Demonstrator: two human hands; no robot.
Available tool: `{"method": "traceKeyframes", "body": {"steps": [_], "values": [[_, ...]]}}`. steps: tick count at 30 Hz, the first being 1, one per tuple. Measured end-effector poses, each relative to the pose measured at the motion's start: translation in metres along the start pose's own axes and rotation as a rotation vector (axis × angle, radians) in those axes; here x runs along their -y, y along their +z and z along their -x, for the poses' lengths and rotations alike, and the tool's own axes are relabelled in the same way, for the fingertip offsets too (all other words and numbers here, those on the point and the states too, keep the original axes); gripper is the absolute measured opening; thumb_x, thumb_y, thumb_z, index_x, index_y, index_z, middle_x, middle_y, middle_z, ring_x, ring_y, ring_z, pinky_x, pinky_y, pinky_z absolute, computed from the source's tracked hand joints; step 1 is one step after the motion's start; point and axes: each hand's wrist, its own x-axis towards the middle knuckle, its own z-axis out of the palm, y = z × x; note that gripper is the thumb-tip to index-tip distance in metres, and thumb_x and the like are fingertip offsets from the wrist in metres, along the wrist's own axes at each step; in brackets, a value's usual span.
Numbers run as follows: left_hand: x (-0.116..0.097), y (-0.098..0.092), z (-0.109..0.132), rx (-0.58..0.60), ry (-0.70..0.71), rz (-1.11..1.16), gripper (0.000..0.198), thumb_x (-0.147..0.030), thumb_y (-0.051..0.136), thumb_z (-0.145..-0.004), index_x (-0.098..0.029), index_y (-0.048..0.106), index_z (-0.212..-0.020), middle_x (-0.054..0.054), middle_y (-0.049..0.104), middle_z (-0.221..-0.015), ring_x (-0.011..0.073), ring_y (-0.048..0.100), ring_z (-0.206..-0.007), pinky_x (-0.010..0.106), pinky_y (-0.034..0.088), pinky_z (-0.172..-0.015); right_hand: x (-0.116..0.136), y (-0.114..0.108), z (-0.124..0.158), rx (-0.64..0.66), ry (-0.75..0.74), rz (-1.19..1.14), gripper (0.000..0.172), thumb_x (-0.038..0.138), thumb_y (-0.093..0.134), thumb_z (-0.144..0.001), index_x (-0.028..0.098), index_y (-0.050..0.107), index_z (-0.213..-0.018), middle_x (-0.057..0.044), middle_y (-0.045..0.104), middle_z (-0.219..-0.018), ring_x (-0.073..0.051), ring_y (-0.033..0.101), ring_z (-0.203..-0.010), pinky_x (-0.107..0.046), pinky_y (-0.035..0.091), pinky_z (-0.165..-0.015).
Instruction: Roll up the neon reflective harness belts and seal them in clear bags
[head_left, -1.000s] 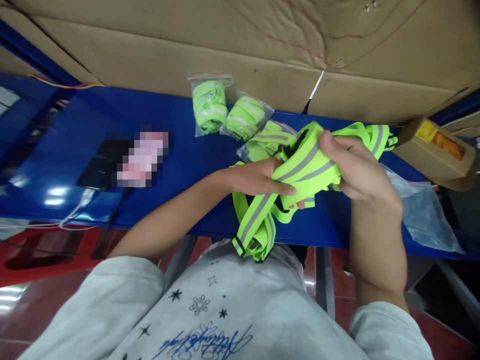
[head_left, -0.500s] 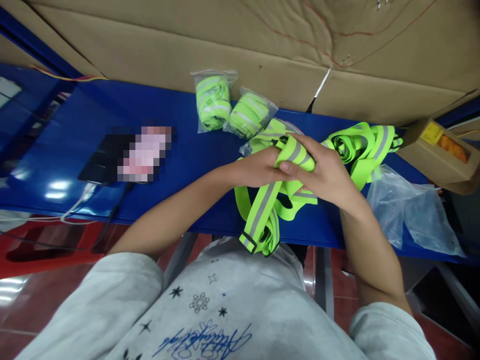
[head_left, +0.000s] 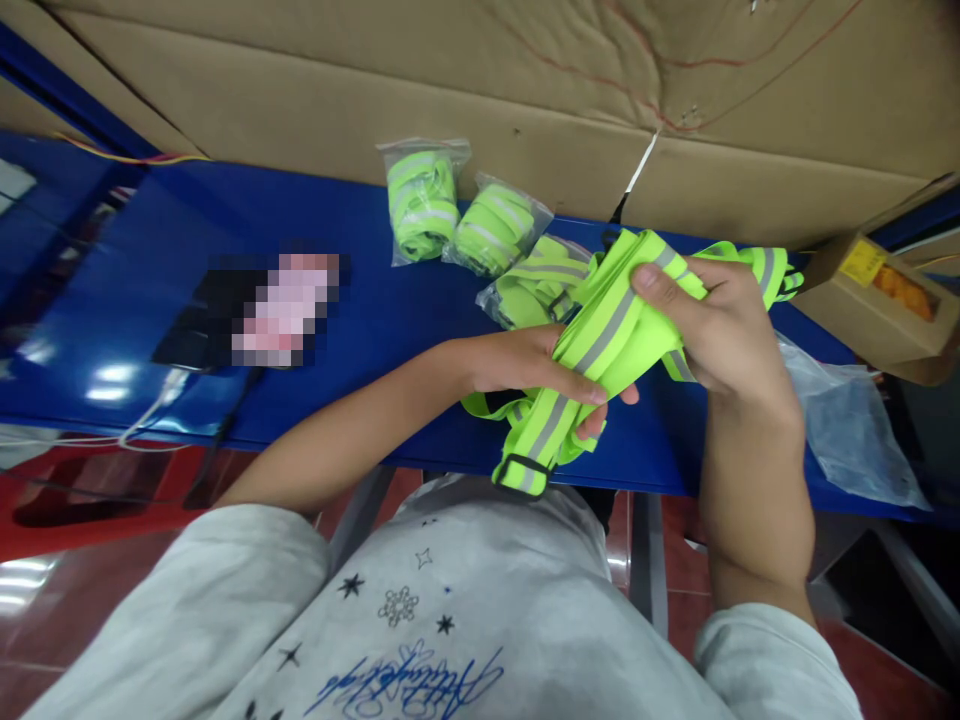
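Observation:
Both my hands hold a folded neon-green reflective strap point(head_left: 600, 345) with a grey stripe. My left hand point(head_left: 536, 362) is wrapped round its lower part, fingers showing past the right edge. Pinched between thumb and fingers of my right hand point(head_left: 716, 320) is the upper end. A black buckle point(head_left: 523, 472) hangs at the low end, over the table's front edge. Just behind lies a bagged strap point(head_left: 525, 290), partly hidden by the one I hold. More loose neon strap point(head_left: 765, 270) lies beyond my right hand, largely covered by it.
Two clear bags of rolled straps, a left one point(head_left: 424, 205) and a right one point(head_left: 496, 228), stand at the back of the blue table point(head_left: 360, 270). Empty plastic bags point(head_left: 855, 430) and a cardboard box point(head_left: 877, 310) are at right. A cabled dark device point(head_left: 199, 325) lies left.
My right hand has moved right and up, drawing the strap's upper end out from the bunched bundle. The strap now lies in a longer, flatter fold between my hands.

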Motion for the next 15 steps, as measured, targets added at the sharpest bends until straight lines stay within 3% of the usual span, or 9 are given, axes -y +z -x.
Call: {"method": "traceKeyframes", "body": {"steps": [3,6,8,10,12,15], "values": [[-0.003,-0.003,0.003,-0.044,0.068,-0.172,0.032,-0.037,0.081,-0.09,-0.013,0.073,-0.11,0.006,0.075,-0.082,0.0174,0.073,-0.078,0.027,0.06,-0.075,-0.003,-0.002,-0.001,0.125,0.156,-0.111,0.043,0.063,0.082,-0.083,0.02,0.08,-0.086,-0.005,0.079,-0.084,-0.018,0.069,-0.065,-0.031,0.058,-0.058],[-0.005,-0.003,0.005,-0.067,0.119,-0.263,0.031,-0.038,0.079,-0.092,-0.013,0.073,-0.11,0.009,0.078,-0.091,0.0171,0.073,-0.08,0.027,0.059,-0.076,-0.009,-0.001,-0.007,0.274,0.199,-0.096,0.051,0.073,0.074,-0.084,0.023,0.078,-0.091,-0.007,0.079,-0.088,-0.024,0.074,-0.073,-0.038,0.063,-0.062],[-0.005,-0.003,0.005,-0.094,0.148,-0.3,0.031,-0.038,0.078,-0.093,-0.013,0.074,-0.109,0.011,0.079,-0.094,0.0172,0.074,-0.08,0.028,0.06,-0.079,-0.013,0.002,-0.012,0.204,0.101,-0.041,0.05,0.073,0.077,-0.081,0.026,0.076,-0.099,-0.005,0.079,-0.097,-0.024,0.074,-0.08,-0.039,0.064,-0.067],[-0.005,-0.005,0.004,-0.142,0.151,-0.328,0.031,-0.038,0.079,-0.092,-0.012,0.074,-0.109,0.012,0.079,-0.095,0.0184,0.075,-0.084,0.029,0.061,-0.082,-0.015,0.006,-0.013,0.018,-0.097,0.065,0.048,0.067,0.082,-0.079,0.027,0.073,-0.104,-0.002,0.077,-0.105,-0.023,0.073,-0.089,-0.039,0.064,-0.077],[-0.006,-0.009,0.003,-0.162,0.135,-0.328,0.032,-0.035,0.079,-0.092,-0.011,0.073,-0.112,0.012,0.08,-0.1,0.02,0.076,-0.092,0.029,0.061,-0.086,-0.014,0.009,-0.01,-0.102,-0.292,0.236,0.041,0.06,0.078,-0.087,0.027,0.073,-0.109,-0.003,0.077,-0.11,-0.023,0.073,-0.1,-0.04,0.062,-0.089],[-0.006,-0.017,0.003,-0.133,0.141,-0.344,0.029,-0.032,0.078,-0.091,-0.012,0.074,-0.111,0.011,0.08,-0.105,0.0208,0.075,-0.101,0.028,0.06,-0.088,-0.011,0.013,-0.004,0.029,-0.425,0.53,0.047,0.061,0.064,-0.098,0.023,0.073,-0.125,-0.01,0.076,-0.127,-0.031,0.071,-0.119,-0.049,0.056,-0.106]]}}
